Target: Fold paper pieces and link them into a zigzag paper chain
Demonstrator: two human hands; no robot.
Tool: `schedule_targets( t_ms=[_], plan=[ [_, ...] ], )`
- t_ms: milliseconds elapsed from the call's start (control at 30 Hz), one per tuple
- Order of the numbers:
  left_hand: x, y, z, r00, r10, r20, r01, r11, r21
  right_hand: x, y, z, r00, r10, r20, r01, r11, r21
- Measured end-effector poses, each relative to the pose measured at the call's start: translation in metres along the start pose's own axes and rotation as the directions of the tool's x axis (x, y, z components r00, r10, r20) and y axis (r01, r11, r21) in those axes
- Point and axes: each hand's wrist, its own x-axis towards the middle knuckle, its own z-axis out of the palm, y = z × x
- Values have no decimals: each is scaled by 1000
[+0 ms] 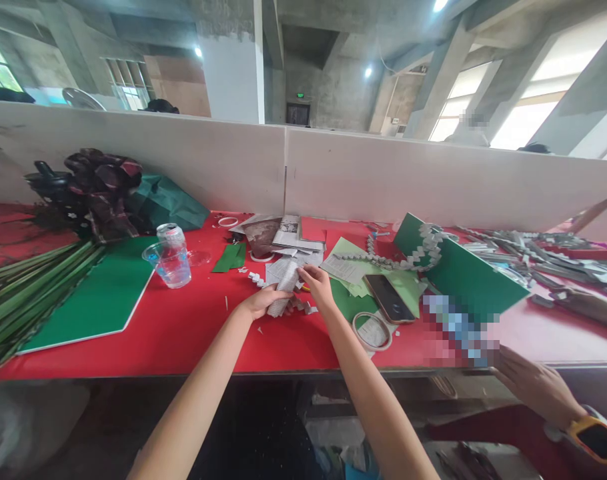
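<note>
Both hands are together over the red table. My left hand [263, 301] is closed around the lower part of a printed paper piece [285, 277], which looks folded or rolled into a narrow strip. At its upper right edge, my right hand [316, 279] pinches the same paper between thumb and fingers. Small folded white paper links [256, 279] lie just left of the paper. More folded links [306, 307] show under the hands, partly hidden. Farther right, a zigzag folded paper chain [428, 252] hangs over a green board [463, 270].
A phone [391, 298] and a tape roll [372, 331] lie to the right, on green sheets. A plastic cup [173, 267] and a can [170, 235] stand left, near long green leaves [38, 293]. Another person's hand [533, 380] is at the right. A white partition [373, 177] runs behind.
</note>
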Motion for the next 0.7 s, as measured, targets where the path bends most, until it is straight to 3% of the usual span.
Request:
schedule_targets(
  t_ms=[400, 700],
  plan=[
    [5, -5, -6, 999, 29, 36, -26, 996, -90, 6, 11, -5, 989, -55, -140, 53, 998, -16],
    [9, -8, -11, 998, -21, 60, 28, 992, -120, 7, 12, -6, 986, -61, -153, 59, 998, -22]
  ],
)
